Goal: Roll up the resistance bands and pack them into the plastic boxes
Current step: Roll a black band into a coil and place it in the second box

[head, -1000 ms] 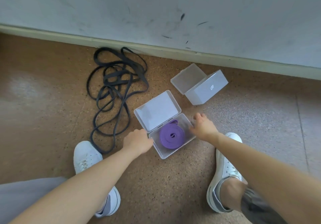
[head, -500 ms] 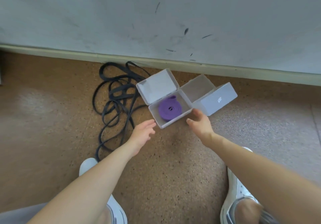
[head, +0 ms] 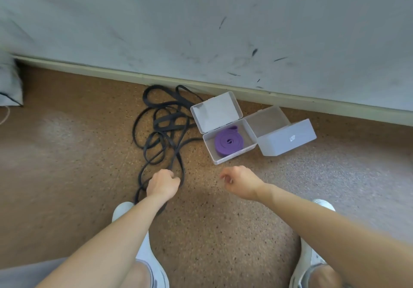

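Purple band (head: 228, 142) is already coiled in its box (head: 234, 156), so with the left hand (head: 163, 184) clenched on a strand of the black band (head: 165, 127) tangled on the floor (head: 67, 176) and the right hand (head: 242, 181) loose and empty, I'd untangle first, then roll tight from one end.

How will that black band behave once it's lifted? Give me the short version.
The black band lies in loose overlapping loops on the floor, so it is probably floppy and will droop and trail. The loops cross each other, so it may tangle when pulled. It looks thin and flat, so likely light and unlikely to roll.
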Available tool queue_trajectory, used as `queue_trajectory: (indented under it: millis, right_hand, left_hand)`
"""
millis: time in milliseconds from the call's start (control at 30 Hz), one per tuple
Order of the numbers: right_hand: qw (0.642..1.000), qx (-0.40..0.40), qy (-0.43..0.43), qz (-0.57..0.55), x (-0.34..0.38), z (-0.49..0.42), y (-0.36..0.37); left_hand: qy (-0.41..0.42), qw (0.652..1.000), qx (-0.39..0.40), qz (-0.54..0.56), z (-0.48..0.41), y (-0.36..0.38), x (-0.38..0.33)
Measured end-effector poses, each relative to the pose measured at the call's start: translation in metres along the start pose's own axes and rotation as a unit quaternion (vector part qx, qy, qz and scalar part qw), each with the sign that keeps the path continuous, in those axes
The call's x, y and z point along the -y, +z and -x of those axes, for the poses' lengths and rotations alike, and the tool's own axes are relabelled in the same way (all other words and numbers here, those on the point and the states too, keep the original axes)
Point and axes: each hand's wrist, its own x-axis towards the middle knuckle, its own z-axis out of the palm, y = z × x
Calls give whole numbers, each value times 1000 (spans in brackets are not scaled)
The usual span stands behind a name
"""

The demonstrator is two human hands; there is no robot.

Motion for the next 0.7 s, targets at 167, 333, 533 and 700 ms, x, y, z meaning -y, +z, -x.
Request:
queue_trajectory:
  millis: [167,333,533,700]
  right_hand:
    - [997,22,-54,52,44,0,-23]
    - [996,-34,-74,-35,94,6,-58]
    - [987,-78,-97,-100,139,20,-110]
    - [962,-102,-123,-222,178,41,-161]
  left_hand:
    - [79,986,53,134,21,-40,-22]
    - [173,977,14,121,50,-102,-56]
    - [310,942,-74,104,91,-194,-92]
    - [379,902,-137,154,123,-256,-121]
